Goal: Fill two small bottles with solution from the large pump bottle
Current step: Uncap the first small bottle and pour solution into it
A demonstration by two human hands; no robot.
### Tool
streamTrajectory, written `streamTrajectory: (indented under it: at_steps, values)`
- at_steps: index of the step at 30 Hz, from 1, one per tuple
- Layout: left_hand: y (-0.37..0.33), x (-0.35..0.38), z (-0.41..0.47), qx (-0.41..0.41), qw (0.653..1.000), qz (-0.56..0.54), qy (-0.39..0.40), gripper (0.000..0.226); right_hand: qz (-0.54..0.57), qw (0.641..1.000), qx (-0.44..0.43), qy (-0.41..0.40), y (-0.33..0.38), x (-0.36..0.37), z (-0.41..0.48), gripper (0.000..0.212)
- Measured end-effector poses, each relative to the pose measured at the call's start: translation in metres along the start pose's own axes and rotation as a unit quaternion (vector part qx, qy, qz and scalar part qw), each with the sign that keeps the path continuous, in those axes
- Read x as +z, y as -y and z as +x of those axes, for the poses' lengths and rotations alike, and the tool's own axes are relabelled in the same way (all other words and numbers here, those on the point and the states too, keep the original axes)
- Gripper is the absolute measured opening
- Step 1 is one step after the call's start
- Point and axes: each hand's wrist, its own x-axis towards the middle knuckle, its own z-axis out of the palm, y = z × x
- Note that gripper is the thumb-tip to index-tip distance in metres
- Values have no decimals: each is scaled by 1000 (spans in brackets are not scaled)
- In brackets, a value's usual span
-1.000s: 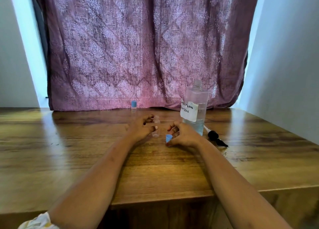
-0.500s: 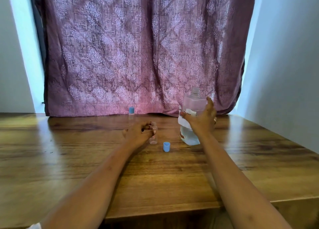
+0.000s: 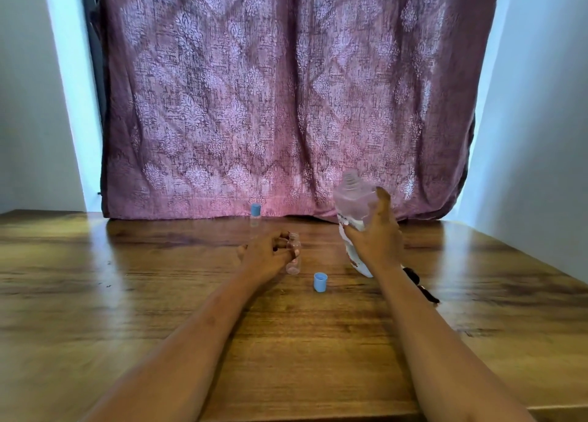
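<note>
Head view: right grip point(image 3: 375, 240) clasps tilted large bottle point(image 3: 353, 202), its label point(image 3: 353, 256) unreadable; left grip point(image 3: 265, 256) holds small bottle point(image 3: 293, 262).

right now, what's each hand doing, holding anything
Left hand: grips the small uncapped bottle standing on the table.
Right hand: grips the large bottle, tilted.

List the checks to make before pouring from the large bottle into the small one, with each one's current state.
1. Small bottle uncapped: ok; blue cap lies on the table.
2. Left hand steadies it upright: ok.
3. Large bottle pump removed: ok; neck bare, pump on table.
4. Right hand grips large bottle: ok.
5. Neck above small bottle's mouth: not ok; off to its right.
6. Second small bottle uncapped: not ok.
</note>
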Motion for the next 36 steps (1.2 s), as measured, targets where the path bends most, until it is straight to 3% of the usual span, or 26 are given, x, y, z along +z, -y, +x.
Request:
streamTrajectory:
  at_steps: [13,19,31,36]
  values:
    - [-3,-4,-6,-5,999,32,-10,32,-245,956,-127,94,6,-6,-15,85]
    - [-2,0,-4,9,1000,18,3,22,-260,946,-158,113,6,3,-18,88]
    - [7,0,1,30,999,33,-8,26,-314,925,-175,121,1,10,-20,88]
    - [8,1,4,27,998,60,-16,37,-327,920,-175,123,1,12,-18,83]
